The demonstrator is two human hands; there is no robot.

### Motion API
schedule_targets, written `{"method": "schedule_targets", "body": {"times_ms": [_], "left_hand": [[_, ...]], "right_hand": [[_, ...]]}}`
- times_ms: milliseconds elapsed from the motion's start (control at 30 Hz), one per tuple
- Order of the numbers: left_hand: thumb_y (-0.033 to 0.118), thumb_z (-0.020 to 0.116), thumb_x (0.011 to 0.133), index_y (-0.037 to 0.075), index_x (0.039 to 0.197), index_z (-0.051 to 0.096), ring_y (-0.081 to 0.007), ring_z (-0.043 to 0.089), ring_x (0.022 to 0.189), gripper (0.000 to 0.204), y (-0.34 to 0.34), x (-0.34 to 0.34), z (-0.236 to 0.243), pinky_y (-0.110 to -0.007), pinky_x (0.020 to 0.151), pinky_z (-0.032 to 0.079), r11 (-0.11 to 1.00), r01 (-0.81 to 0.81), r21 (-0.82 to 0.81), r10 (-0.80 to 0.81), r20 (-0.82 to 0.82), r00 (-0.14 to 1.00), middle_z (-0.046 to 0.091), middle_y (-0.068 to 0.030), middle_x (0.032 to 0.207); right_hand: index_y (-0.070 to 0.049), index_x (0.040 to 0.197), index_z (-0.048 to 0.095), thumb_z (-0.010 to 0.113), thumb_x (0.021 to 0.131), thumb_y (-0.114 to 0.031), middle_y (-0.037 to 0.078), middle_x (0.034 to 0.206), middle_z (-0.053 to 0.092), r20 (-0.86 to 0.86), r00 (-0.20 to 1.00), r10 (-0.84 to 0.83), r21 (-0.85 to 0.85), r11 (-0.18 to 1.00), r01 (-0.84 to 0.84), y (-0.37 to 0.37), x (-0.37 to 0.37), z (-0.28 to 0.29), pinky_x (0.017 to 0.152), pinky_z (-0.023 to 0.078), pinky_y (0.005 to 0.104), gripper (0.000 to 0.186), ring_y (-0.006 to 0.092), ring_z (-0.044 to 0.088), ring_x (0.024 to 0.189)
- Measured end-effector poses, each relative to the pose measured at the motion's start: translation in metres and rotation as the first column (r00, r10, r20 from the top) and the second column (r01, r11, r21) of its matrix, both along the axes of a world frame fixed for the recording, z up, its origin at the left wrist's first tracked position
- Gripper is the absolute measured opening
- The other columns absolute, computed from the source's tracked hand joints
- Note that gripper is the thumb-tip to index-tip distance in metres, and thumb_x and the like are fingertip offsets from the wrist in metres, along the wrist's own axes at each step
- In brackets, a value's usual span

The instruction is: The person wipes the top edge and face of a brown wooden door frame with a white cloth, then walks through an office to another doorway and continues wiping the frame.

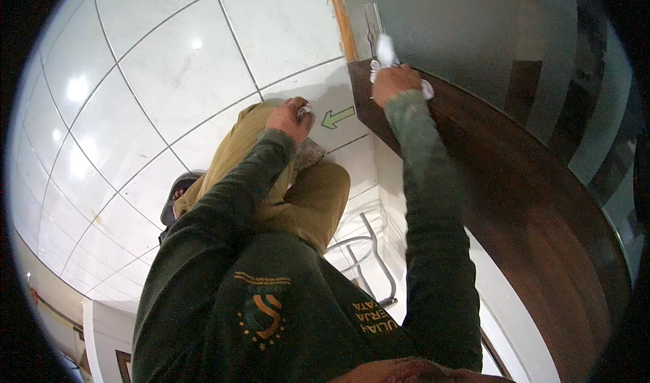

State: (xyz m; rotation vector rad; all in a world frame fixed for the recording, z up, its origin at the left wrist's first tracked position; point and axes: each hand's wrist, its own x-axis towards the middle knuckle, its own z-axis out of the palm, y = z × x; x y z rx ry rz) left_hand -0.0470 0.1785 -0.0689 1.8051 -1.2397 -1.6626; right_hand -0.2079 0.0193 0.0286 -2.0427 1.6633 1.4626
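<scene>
My left hand (290,120) is closed around a small crumpled whitish-grey thing (304,111). It is held above my knee, and I cannot make out what kind of thing it is. Out to the right, my right hand (397,83) grips a pale pinkish-white cloth (426,89), whose folds stick out on both sides of the fist. That fist is at the far end of a dark brown ledge (487,159), beside the glass panel. Just beyond the fingers is a smeared white shape (386,50), too blurred to name. A metal fitting (372,25) stands behind it along the glass edge.
The greyish glass panel (460,24) rises behind the ledge. An orange-brown wooden strip (340,17) meets the ledge's corner. White tiles (189,51) spread to the left, with a green arrow (338,117) near the ledge. A grey metal tube frame (379,261) stands below my right arm.
</scene>
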Motion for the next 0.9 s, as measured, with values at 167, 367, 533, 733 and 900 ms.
{"method": "schedule_targets", "body": {"times_ms": [167,367,533,733,900], "left_hand": [[0.021,0.057,0.074,0.007,0.104,0.057,-0.0353,0.060,0.084,0.033,0.001,-0.001,0.001,-0.040,0.074,0.048,0.999,-0.048,-0.025,0.048,-0.022,0.999,0.061,-0.0167,0.098],[0.022,0.057,0.075,0.008,0.104,0.057,-0.0345,0.060,0.084,0.032,0.000,0.004,0.000,-0.040,0.074,0.048,0.999,-0.038,0.004,0.038,-0.016,0.999,0.061,-0.0166,0.096],[0.021,0.058,0.075,0.008,0.103,0.057,-0.0345,0.060,0.084,0.031,0.003,-0.006,-0.008,-0.041,0.074,0.048,0.999,-0.026,0.031,0.026,-0.015,1.000,0.061,-0.0176,0.096],[0.021,0.058,0.075,0.007,0.101,0.056,-0.0357,0.059,0.086,0.030,0.006,-0.006,-0.016,-0.041,0.074,0.048,0.996,-0.053,-0.069,0.049,-0.050,0.998,0.060,-0.0180,0.097],[0.023,0.057,0.076,0.007,0.101,0.057,-0.0358,0.059,0.087,0.030,0.017,-0.018,-0.048,-0.041,0.075,0.048,0.999,0.006,-0.047,-0.006,0.008,1.000,0.061,-0.0185,0.095]], "right_hand": [[-0.008,0.114,0.058,0.046,0.084,-0.027,0.013,0.126,0.049,-0.006,0.985,-0.170,0.110,0.979,0.170,-0.021,-0.008,-0.094,0.098,0.030,0.0478,0.037,0.0327,0.043,0.119],[-0.013,0.129,0.045,0.034,0.090,-0.028,0.012,0.138,0.036,-0.171,0.977,-0.124,0.314,0.934,0.173,-0.043,0.024,-0.080,0.106,0.016,0.0469,0.043,0.0282,0.024,0.132],[-0.002,0.119,0.053,0.045,0.087,-0.024,0.015,0.127,0.047,-0.177,0.983,-0.044,0.214,0.973,0.083,-0.041,0.010,-0.068,0.093,0.033,0.0532,0.039,0.0350,0.038,0.121],[-0.003,0.110,0.060,0.055,0.083,-0.021,0.013,0.114,0.058,-0.250,0.961,0.118,0.244,0.968,-0.056,-0.038,0.013,0.011,0.077,0.045,0.0546,0.033,0.0332,0.054,0.105],[-0.006,0.097,0.066,0.056,0.082,-0.027,0.011,0.096,0.062,-0.133,0.987,0.090,-0.059,0.993,-0.098,-0.010,0.011,0.133,0.078,0.044,0.0442,0.027,0.0282,0.055,0.096]]}}
